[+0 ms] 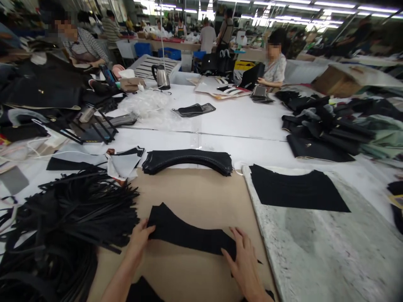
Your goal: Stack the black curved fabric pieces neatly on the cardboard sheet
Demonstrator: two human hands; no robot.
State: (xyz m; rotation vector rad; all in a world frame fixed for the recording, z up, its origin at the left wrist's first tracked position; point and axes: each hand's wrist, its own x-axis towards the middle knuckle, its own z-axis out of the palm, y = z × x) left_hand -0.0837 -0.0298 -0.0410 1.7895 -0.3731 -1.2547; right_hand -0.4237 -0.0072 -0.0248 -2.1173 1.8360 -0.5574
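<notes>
A black curved piece of fabric or leather [192, 235] is stretched between my two hands over the brown board [189, 188]. My left hand [138, 240] pinches its left end, with the thumb on top and the other fingers partly hidden. At the right end, my right hand [244, 256] has its thumb and fingers closed around the edge. Beyond the held piece lies a stack of black curved pieces [189, 159]. Partly visible near my left forearm is another black piece [143, 290] at the bottom edge.
A heap of black strips [78, 205] crowds the left side. To the right, a larger black panel [296, 188] lies on a stained pale slab [315, 251]. Black bags [321, 144] pile up farther right. A kettle [162, 77] and several people are farther back.
</notes>
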